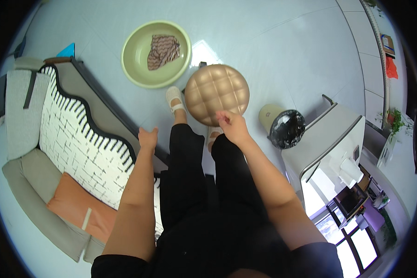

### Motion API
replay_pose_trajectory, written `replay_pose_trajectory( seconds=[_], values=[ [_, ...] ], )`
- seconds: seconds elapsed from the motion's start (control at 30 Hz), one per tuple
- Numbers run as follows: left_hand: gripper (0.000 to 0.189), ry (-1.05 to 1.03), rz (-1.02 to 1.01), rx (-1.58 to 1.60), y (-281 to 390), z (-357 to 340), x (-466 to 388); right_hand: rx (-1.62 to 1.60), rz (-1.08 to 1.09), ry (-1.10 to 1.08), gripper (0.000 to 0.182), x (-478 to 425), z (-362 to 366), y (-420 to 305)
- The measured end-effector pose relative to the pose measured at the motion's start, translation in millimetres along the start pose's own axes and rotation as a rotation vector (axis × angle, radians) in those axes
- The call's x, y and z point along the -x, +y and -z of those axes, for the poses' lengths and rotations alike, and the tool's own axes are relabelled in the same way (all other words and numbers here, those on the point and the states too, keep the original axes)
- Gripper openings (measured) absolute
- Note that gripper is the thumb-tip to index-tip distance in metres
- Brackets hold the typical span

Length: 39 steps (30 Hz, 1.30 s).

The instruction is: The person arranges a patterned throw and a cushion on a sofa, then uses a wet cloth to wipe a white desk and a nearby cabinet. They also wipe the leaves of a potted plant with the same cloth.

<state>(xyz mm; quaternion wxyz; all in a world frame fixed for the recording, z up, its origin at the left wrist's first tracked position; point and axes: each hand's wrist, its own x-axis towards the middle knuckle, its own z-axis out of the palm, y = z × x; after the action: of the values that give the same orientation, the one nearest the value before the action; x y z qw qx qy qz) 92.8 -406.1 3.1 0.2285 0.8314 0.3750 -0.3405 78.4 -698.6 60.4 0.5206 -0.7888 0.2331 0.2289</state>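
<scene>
My right hand (232, 127) is over the near edge of a round, quilted gold-brown stool seat (217, 92), its fingers curled; whether it touches the seat I cannot tell. My left hand (148, 138) hangs beside my left leg, near the sofa's front edge, with nothing in it and the fingers apart. Beyond my left foot, a pale green plastic basin (133, 71) stands on the floor. Inside it lies a crumpled piece of brown, wavy-patterned cloth (162, 52).
A sofa with a black-and-white cover (87, 146) and an orange cushion (80, 205) runs along the left. To the right are a waste bin lined with a black bag (287, 128) and a white table (328, 139). A potted plant (396, 121) stands at the far right.
</scene>
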Motion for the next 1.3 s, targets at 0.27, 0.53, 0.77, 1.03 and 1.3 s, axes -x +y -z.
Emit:
replay_pose_trajectory(
  seconds=[0.27,0.53,0.77,1.03,1.3],
  values=[
    [0.08,-0.086,-0.137,0.008,57.0,-1.3,-83.1,-0.183,-0.33,0.151,0.023,-89.9,-16.7,3.5],
    [0.069,-0.359,-0.11,0.276,123.6,-14.8,-65.1,-0.117,-0.367,0.114,0.043,-238.1,-78.9,0.1],
    [0.093,-0.324,-0.479,-0.083,135.5,-132.0,-78.3,-0.127,-0.379,-0.091,0.087,-347.9,-112.5,-10.7],
    [0.119,-0.01,-0.74,-0.459,179.5,-248.1,-95.3,-0.314,-0.38,-0.278,0.065,-451.2,-126.3,68.9],
    [0.131,-0.094,-0.692,-0.628,188.8,-264.1,-83.4,-0.63,-0.402,0.014,0.039,-473.3,-77.5,89.8]
  ],
)
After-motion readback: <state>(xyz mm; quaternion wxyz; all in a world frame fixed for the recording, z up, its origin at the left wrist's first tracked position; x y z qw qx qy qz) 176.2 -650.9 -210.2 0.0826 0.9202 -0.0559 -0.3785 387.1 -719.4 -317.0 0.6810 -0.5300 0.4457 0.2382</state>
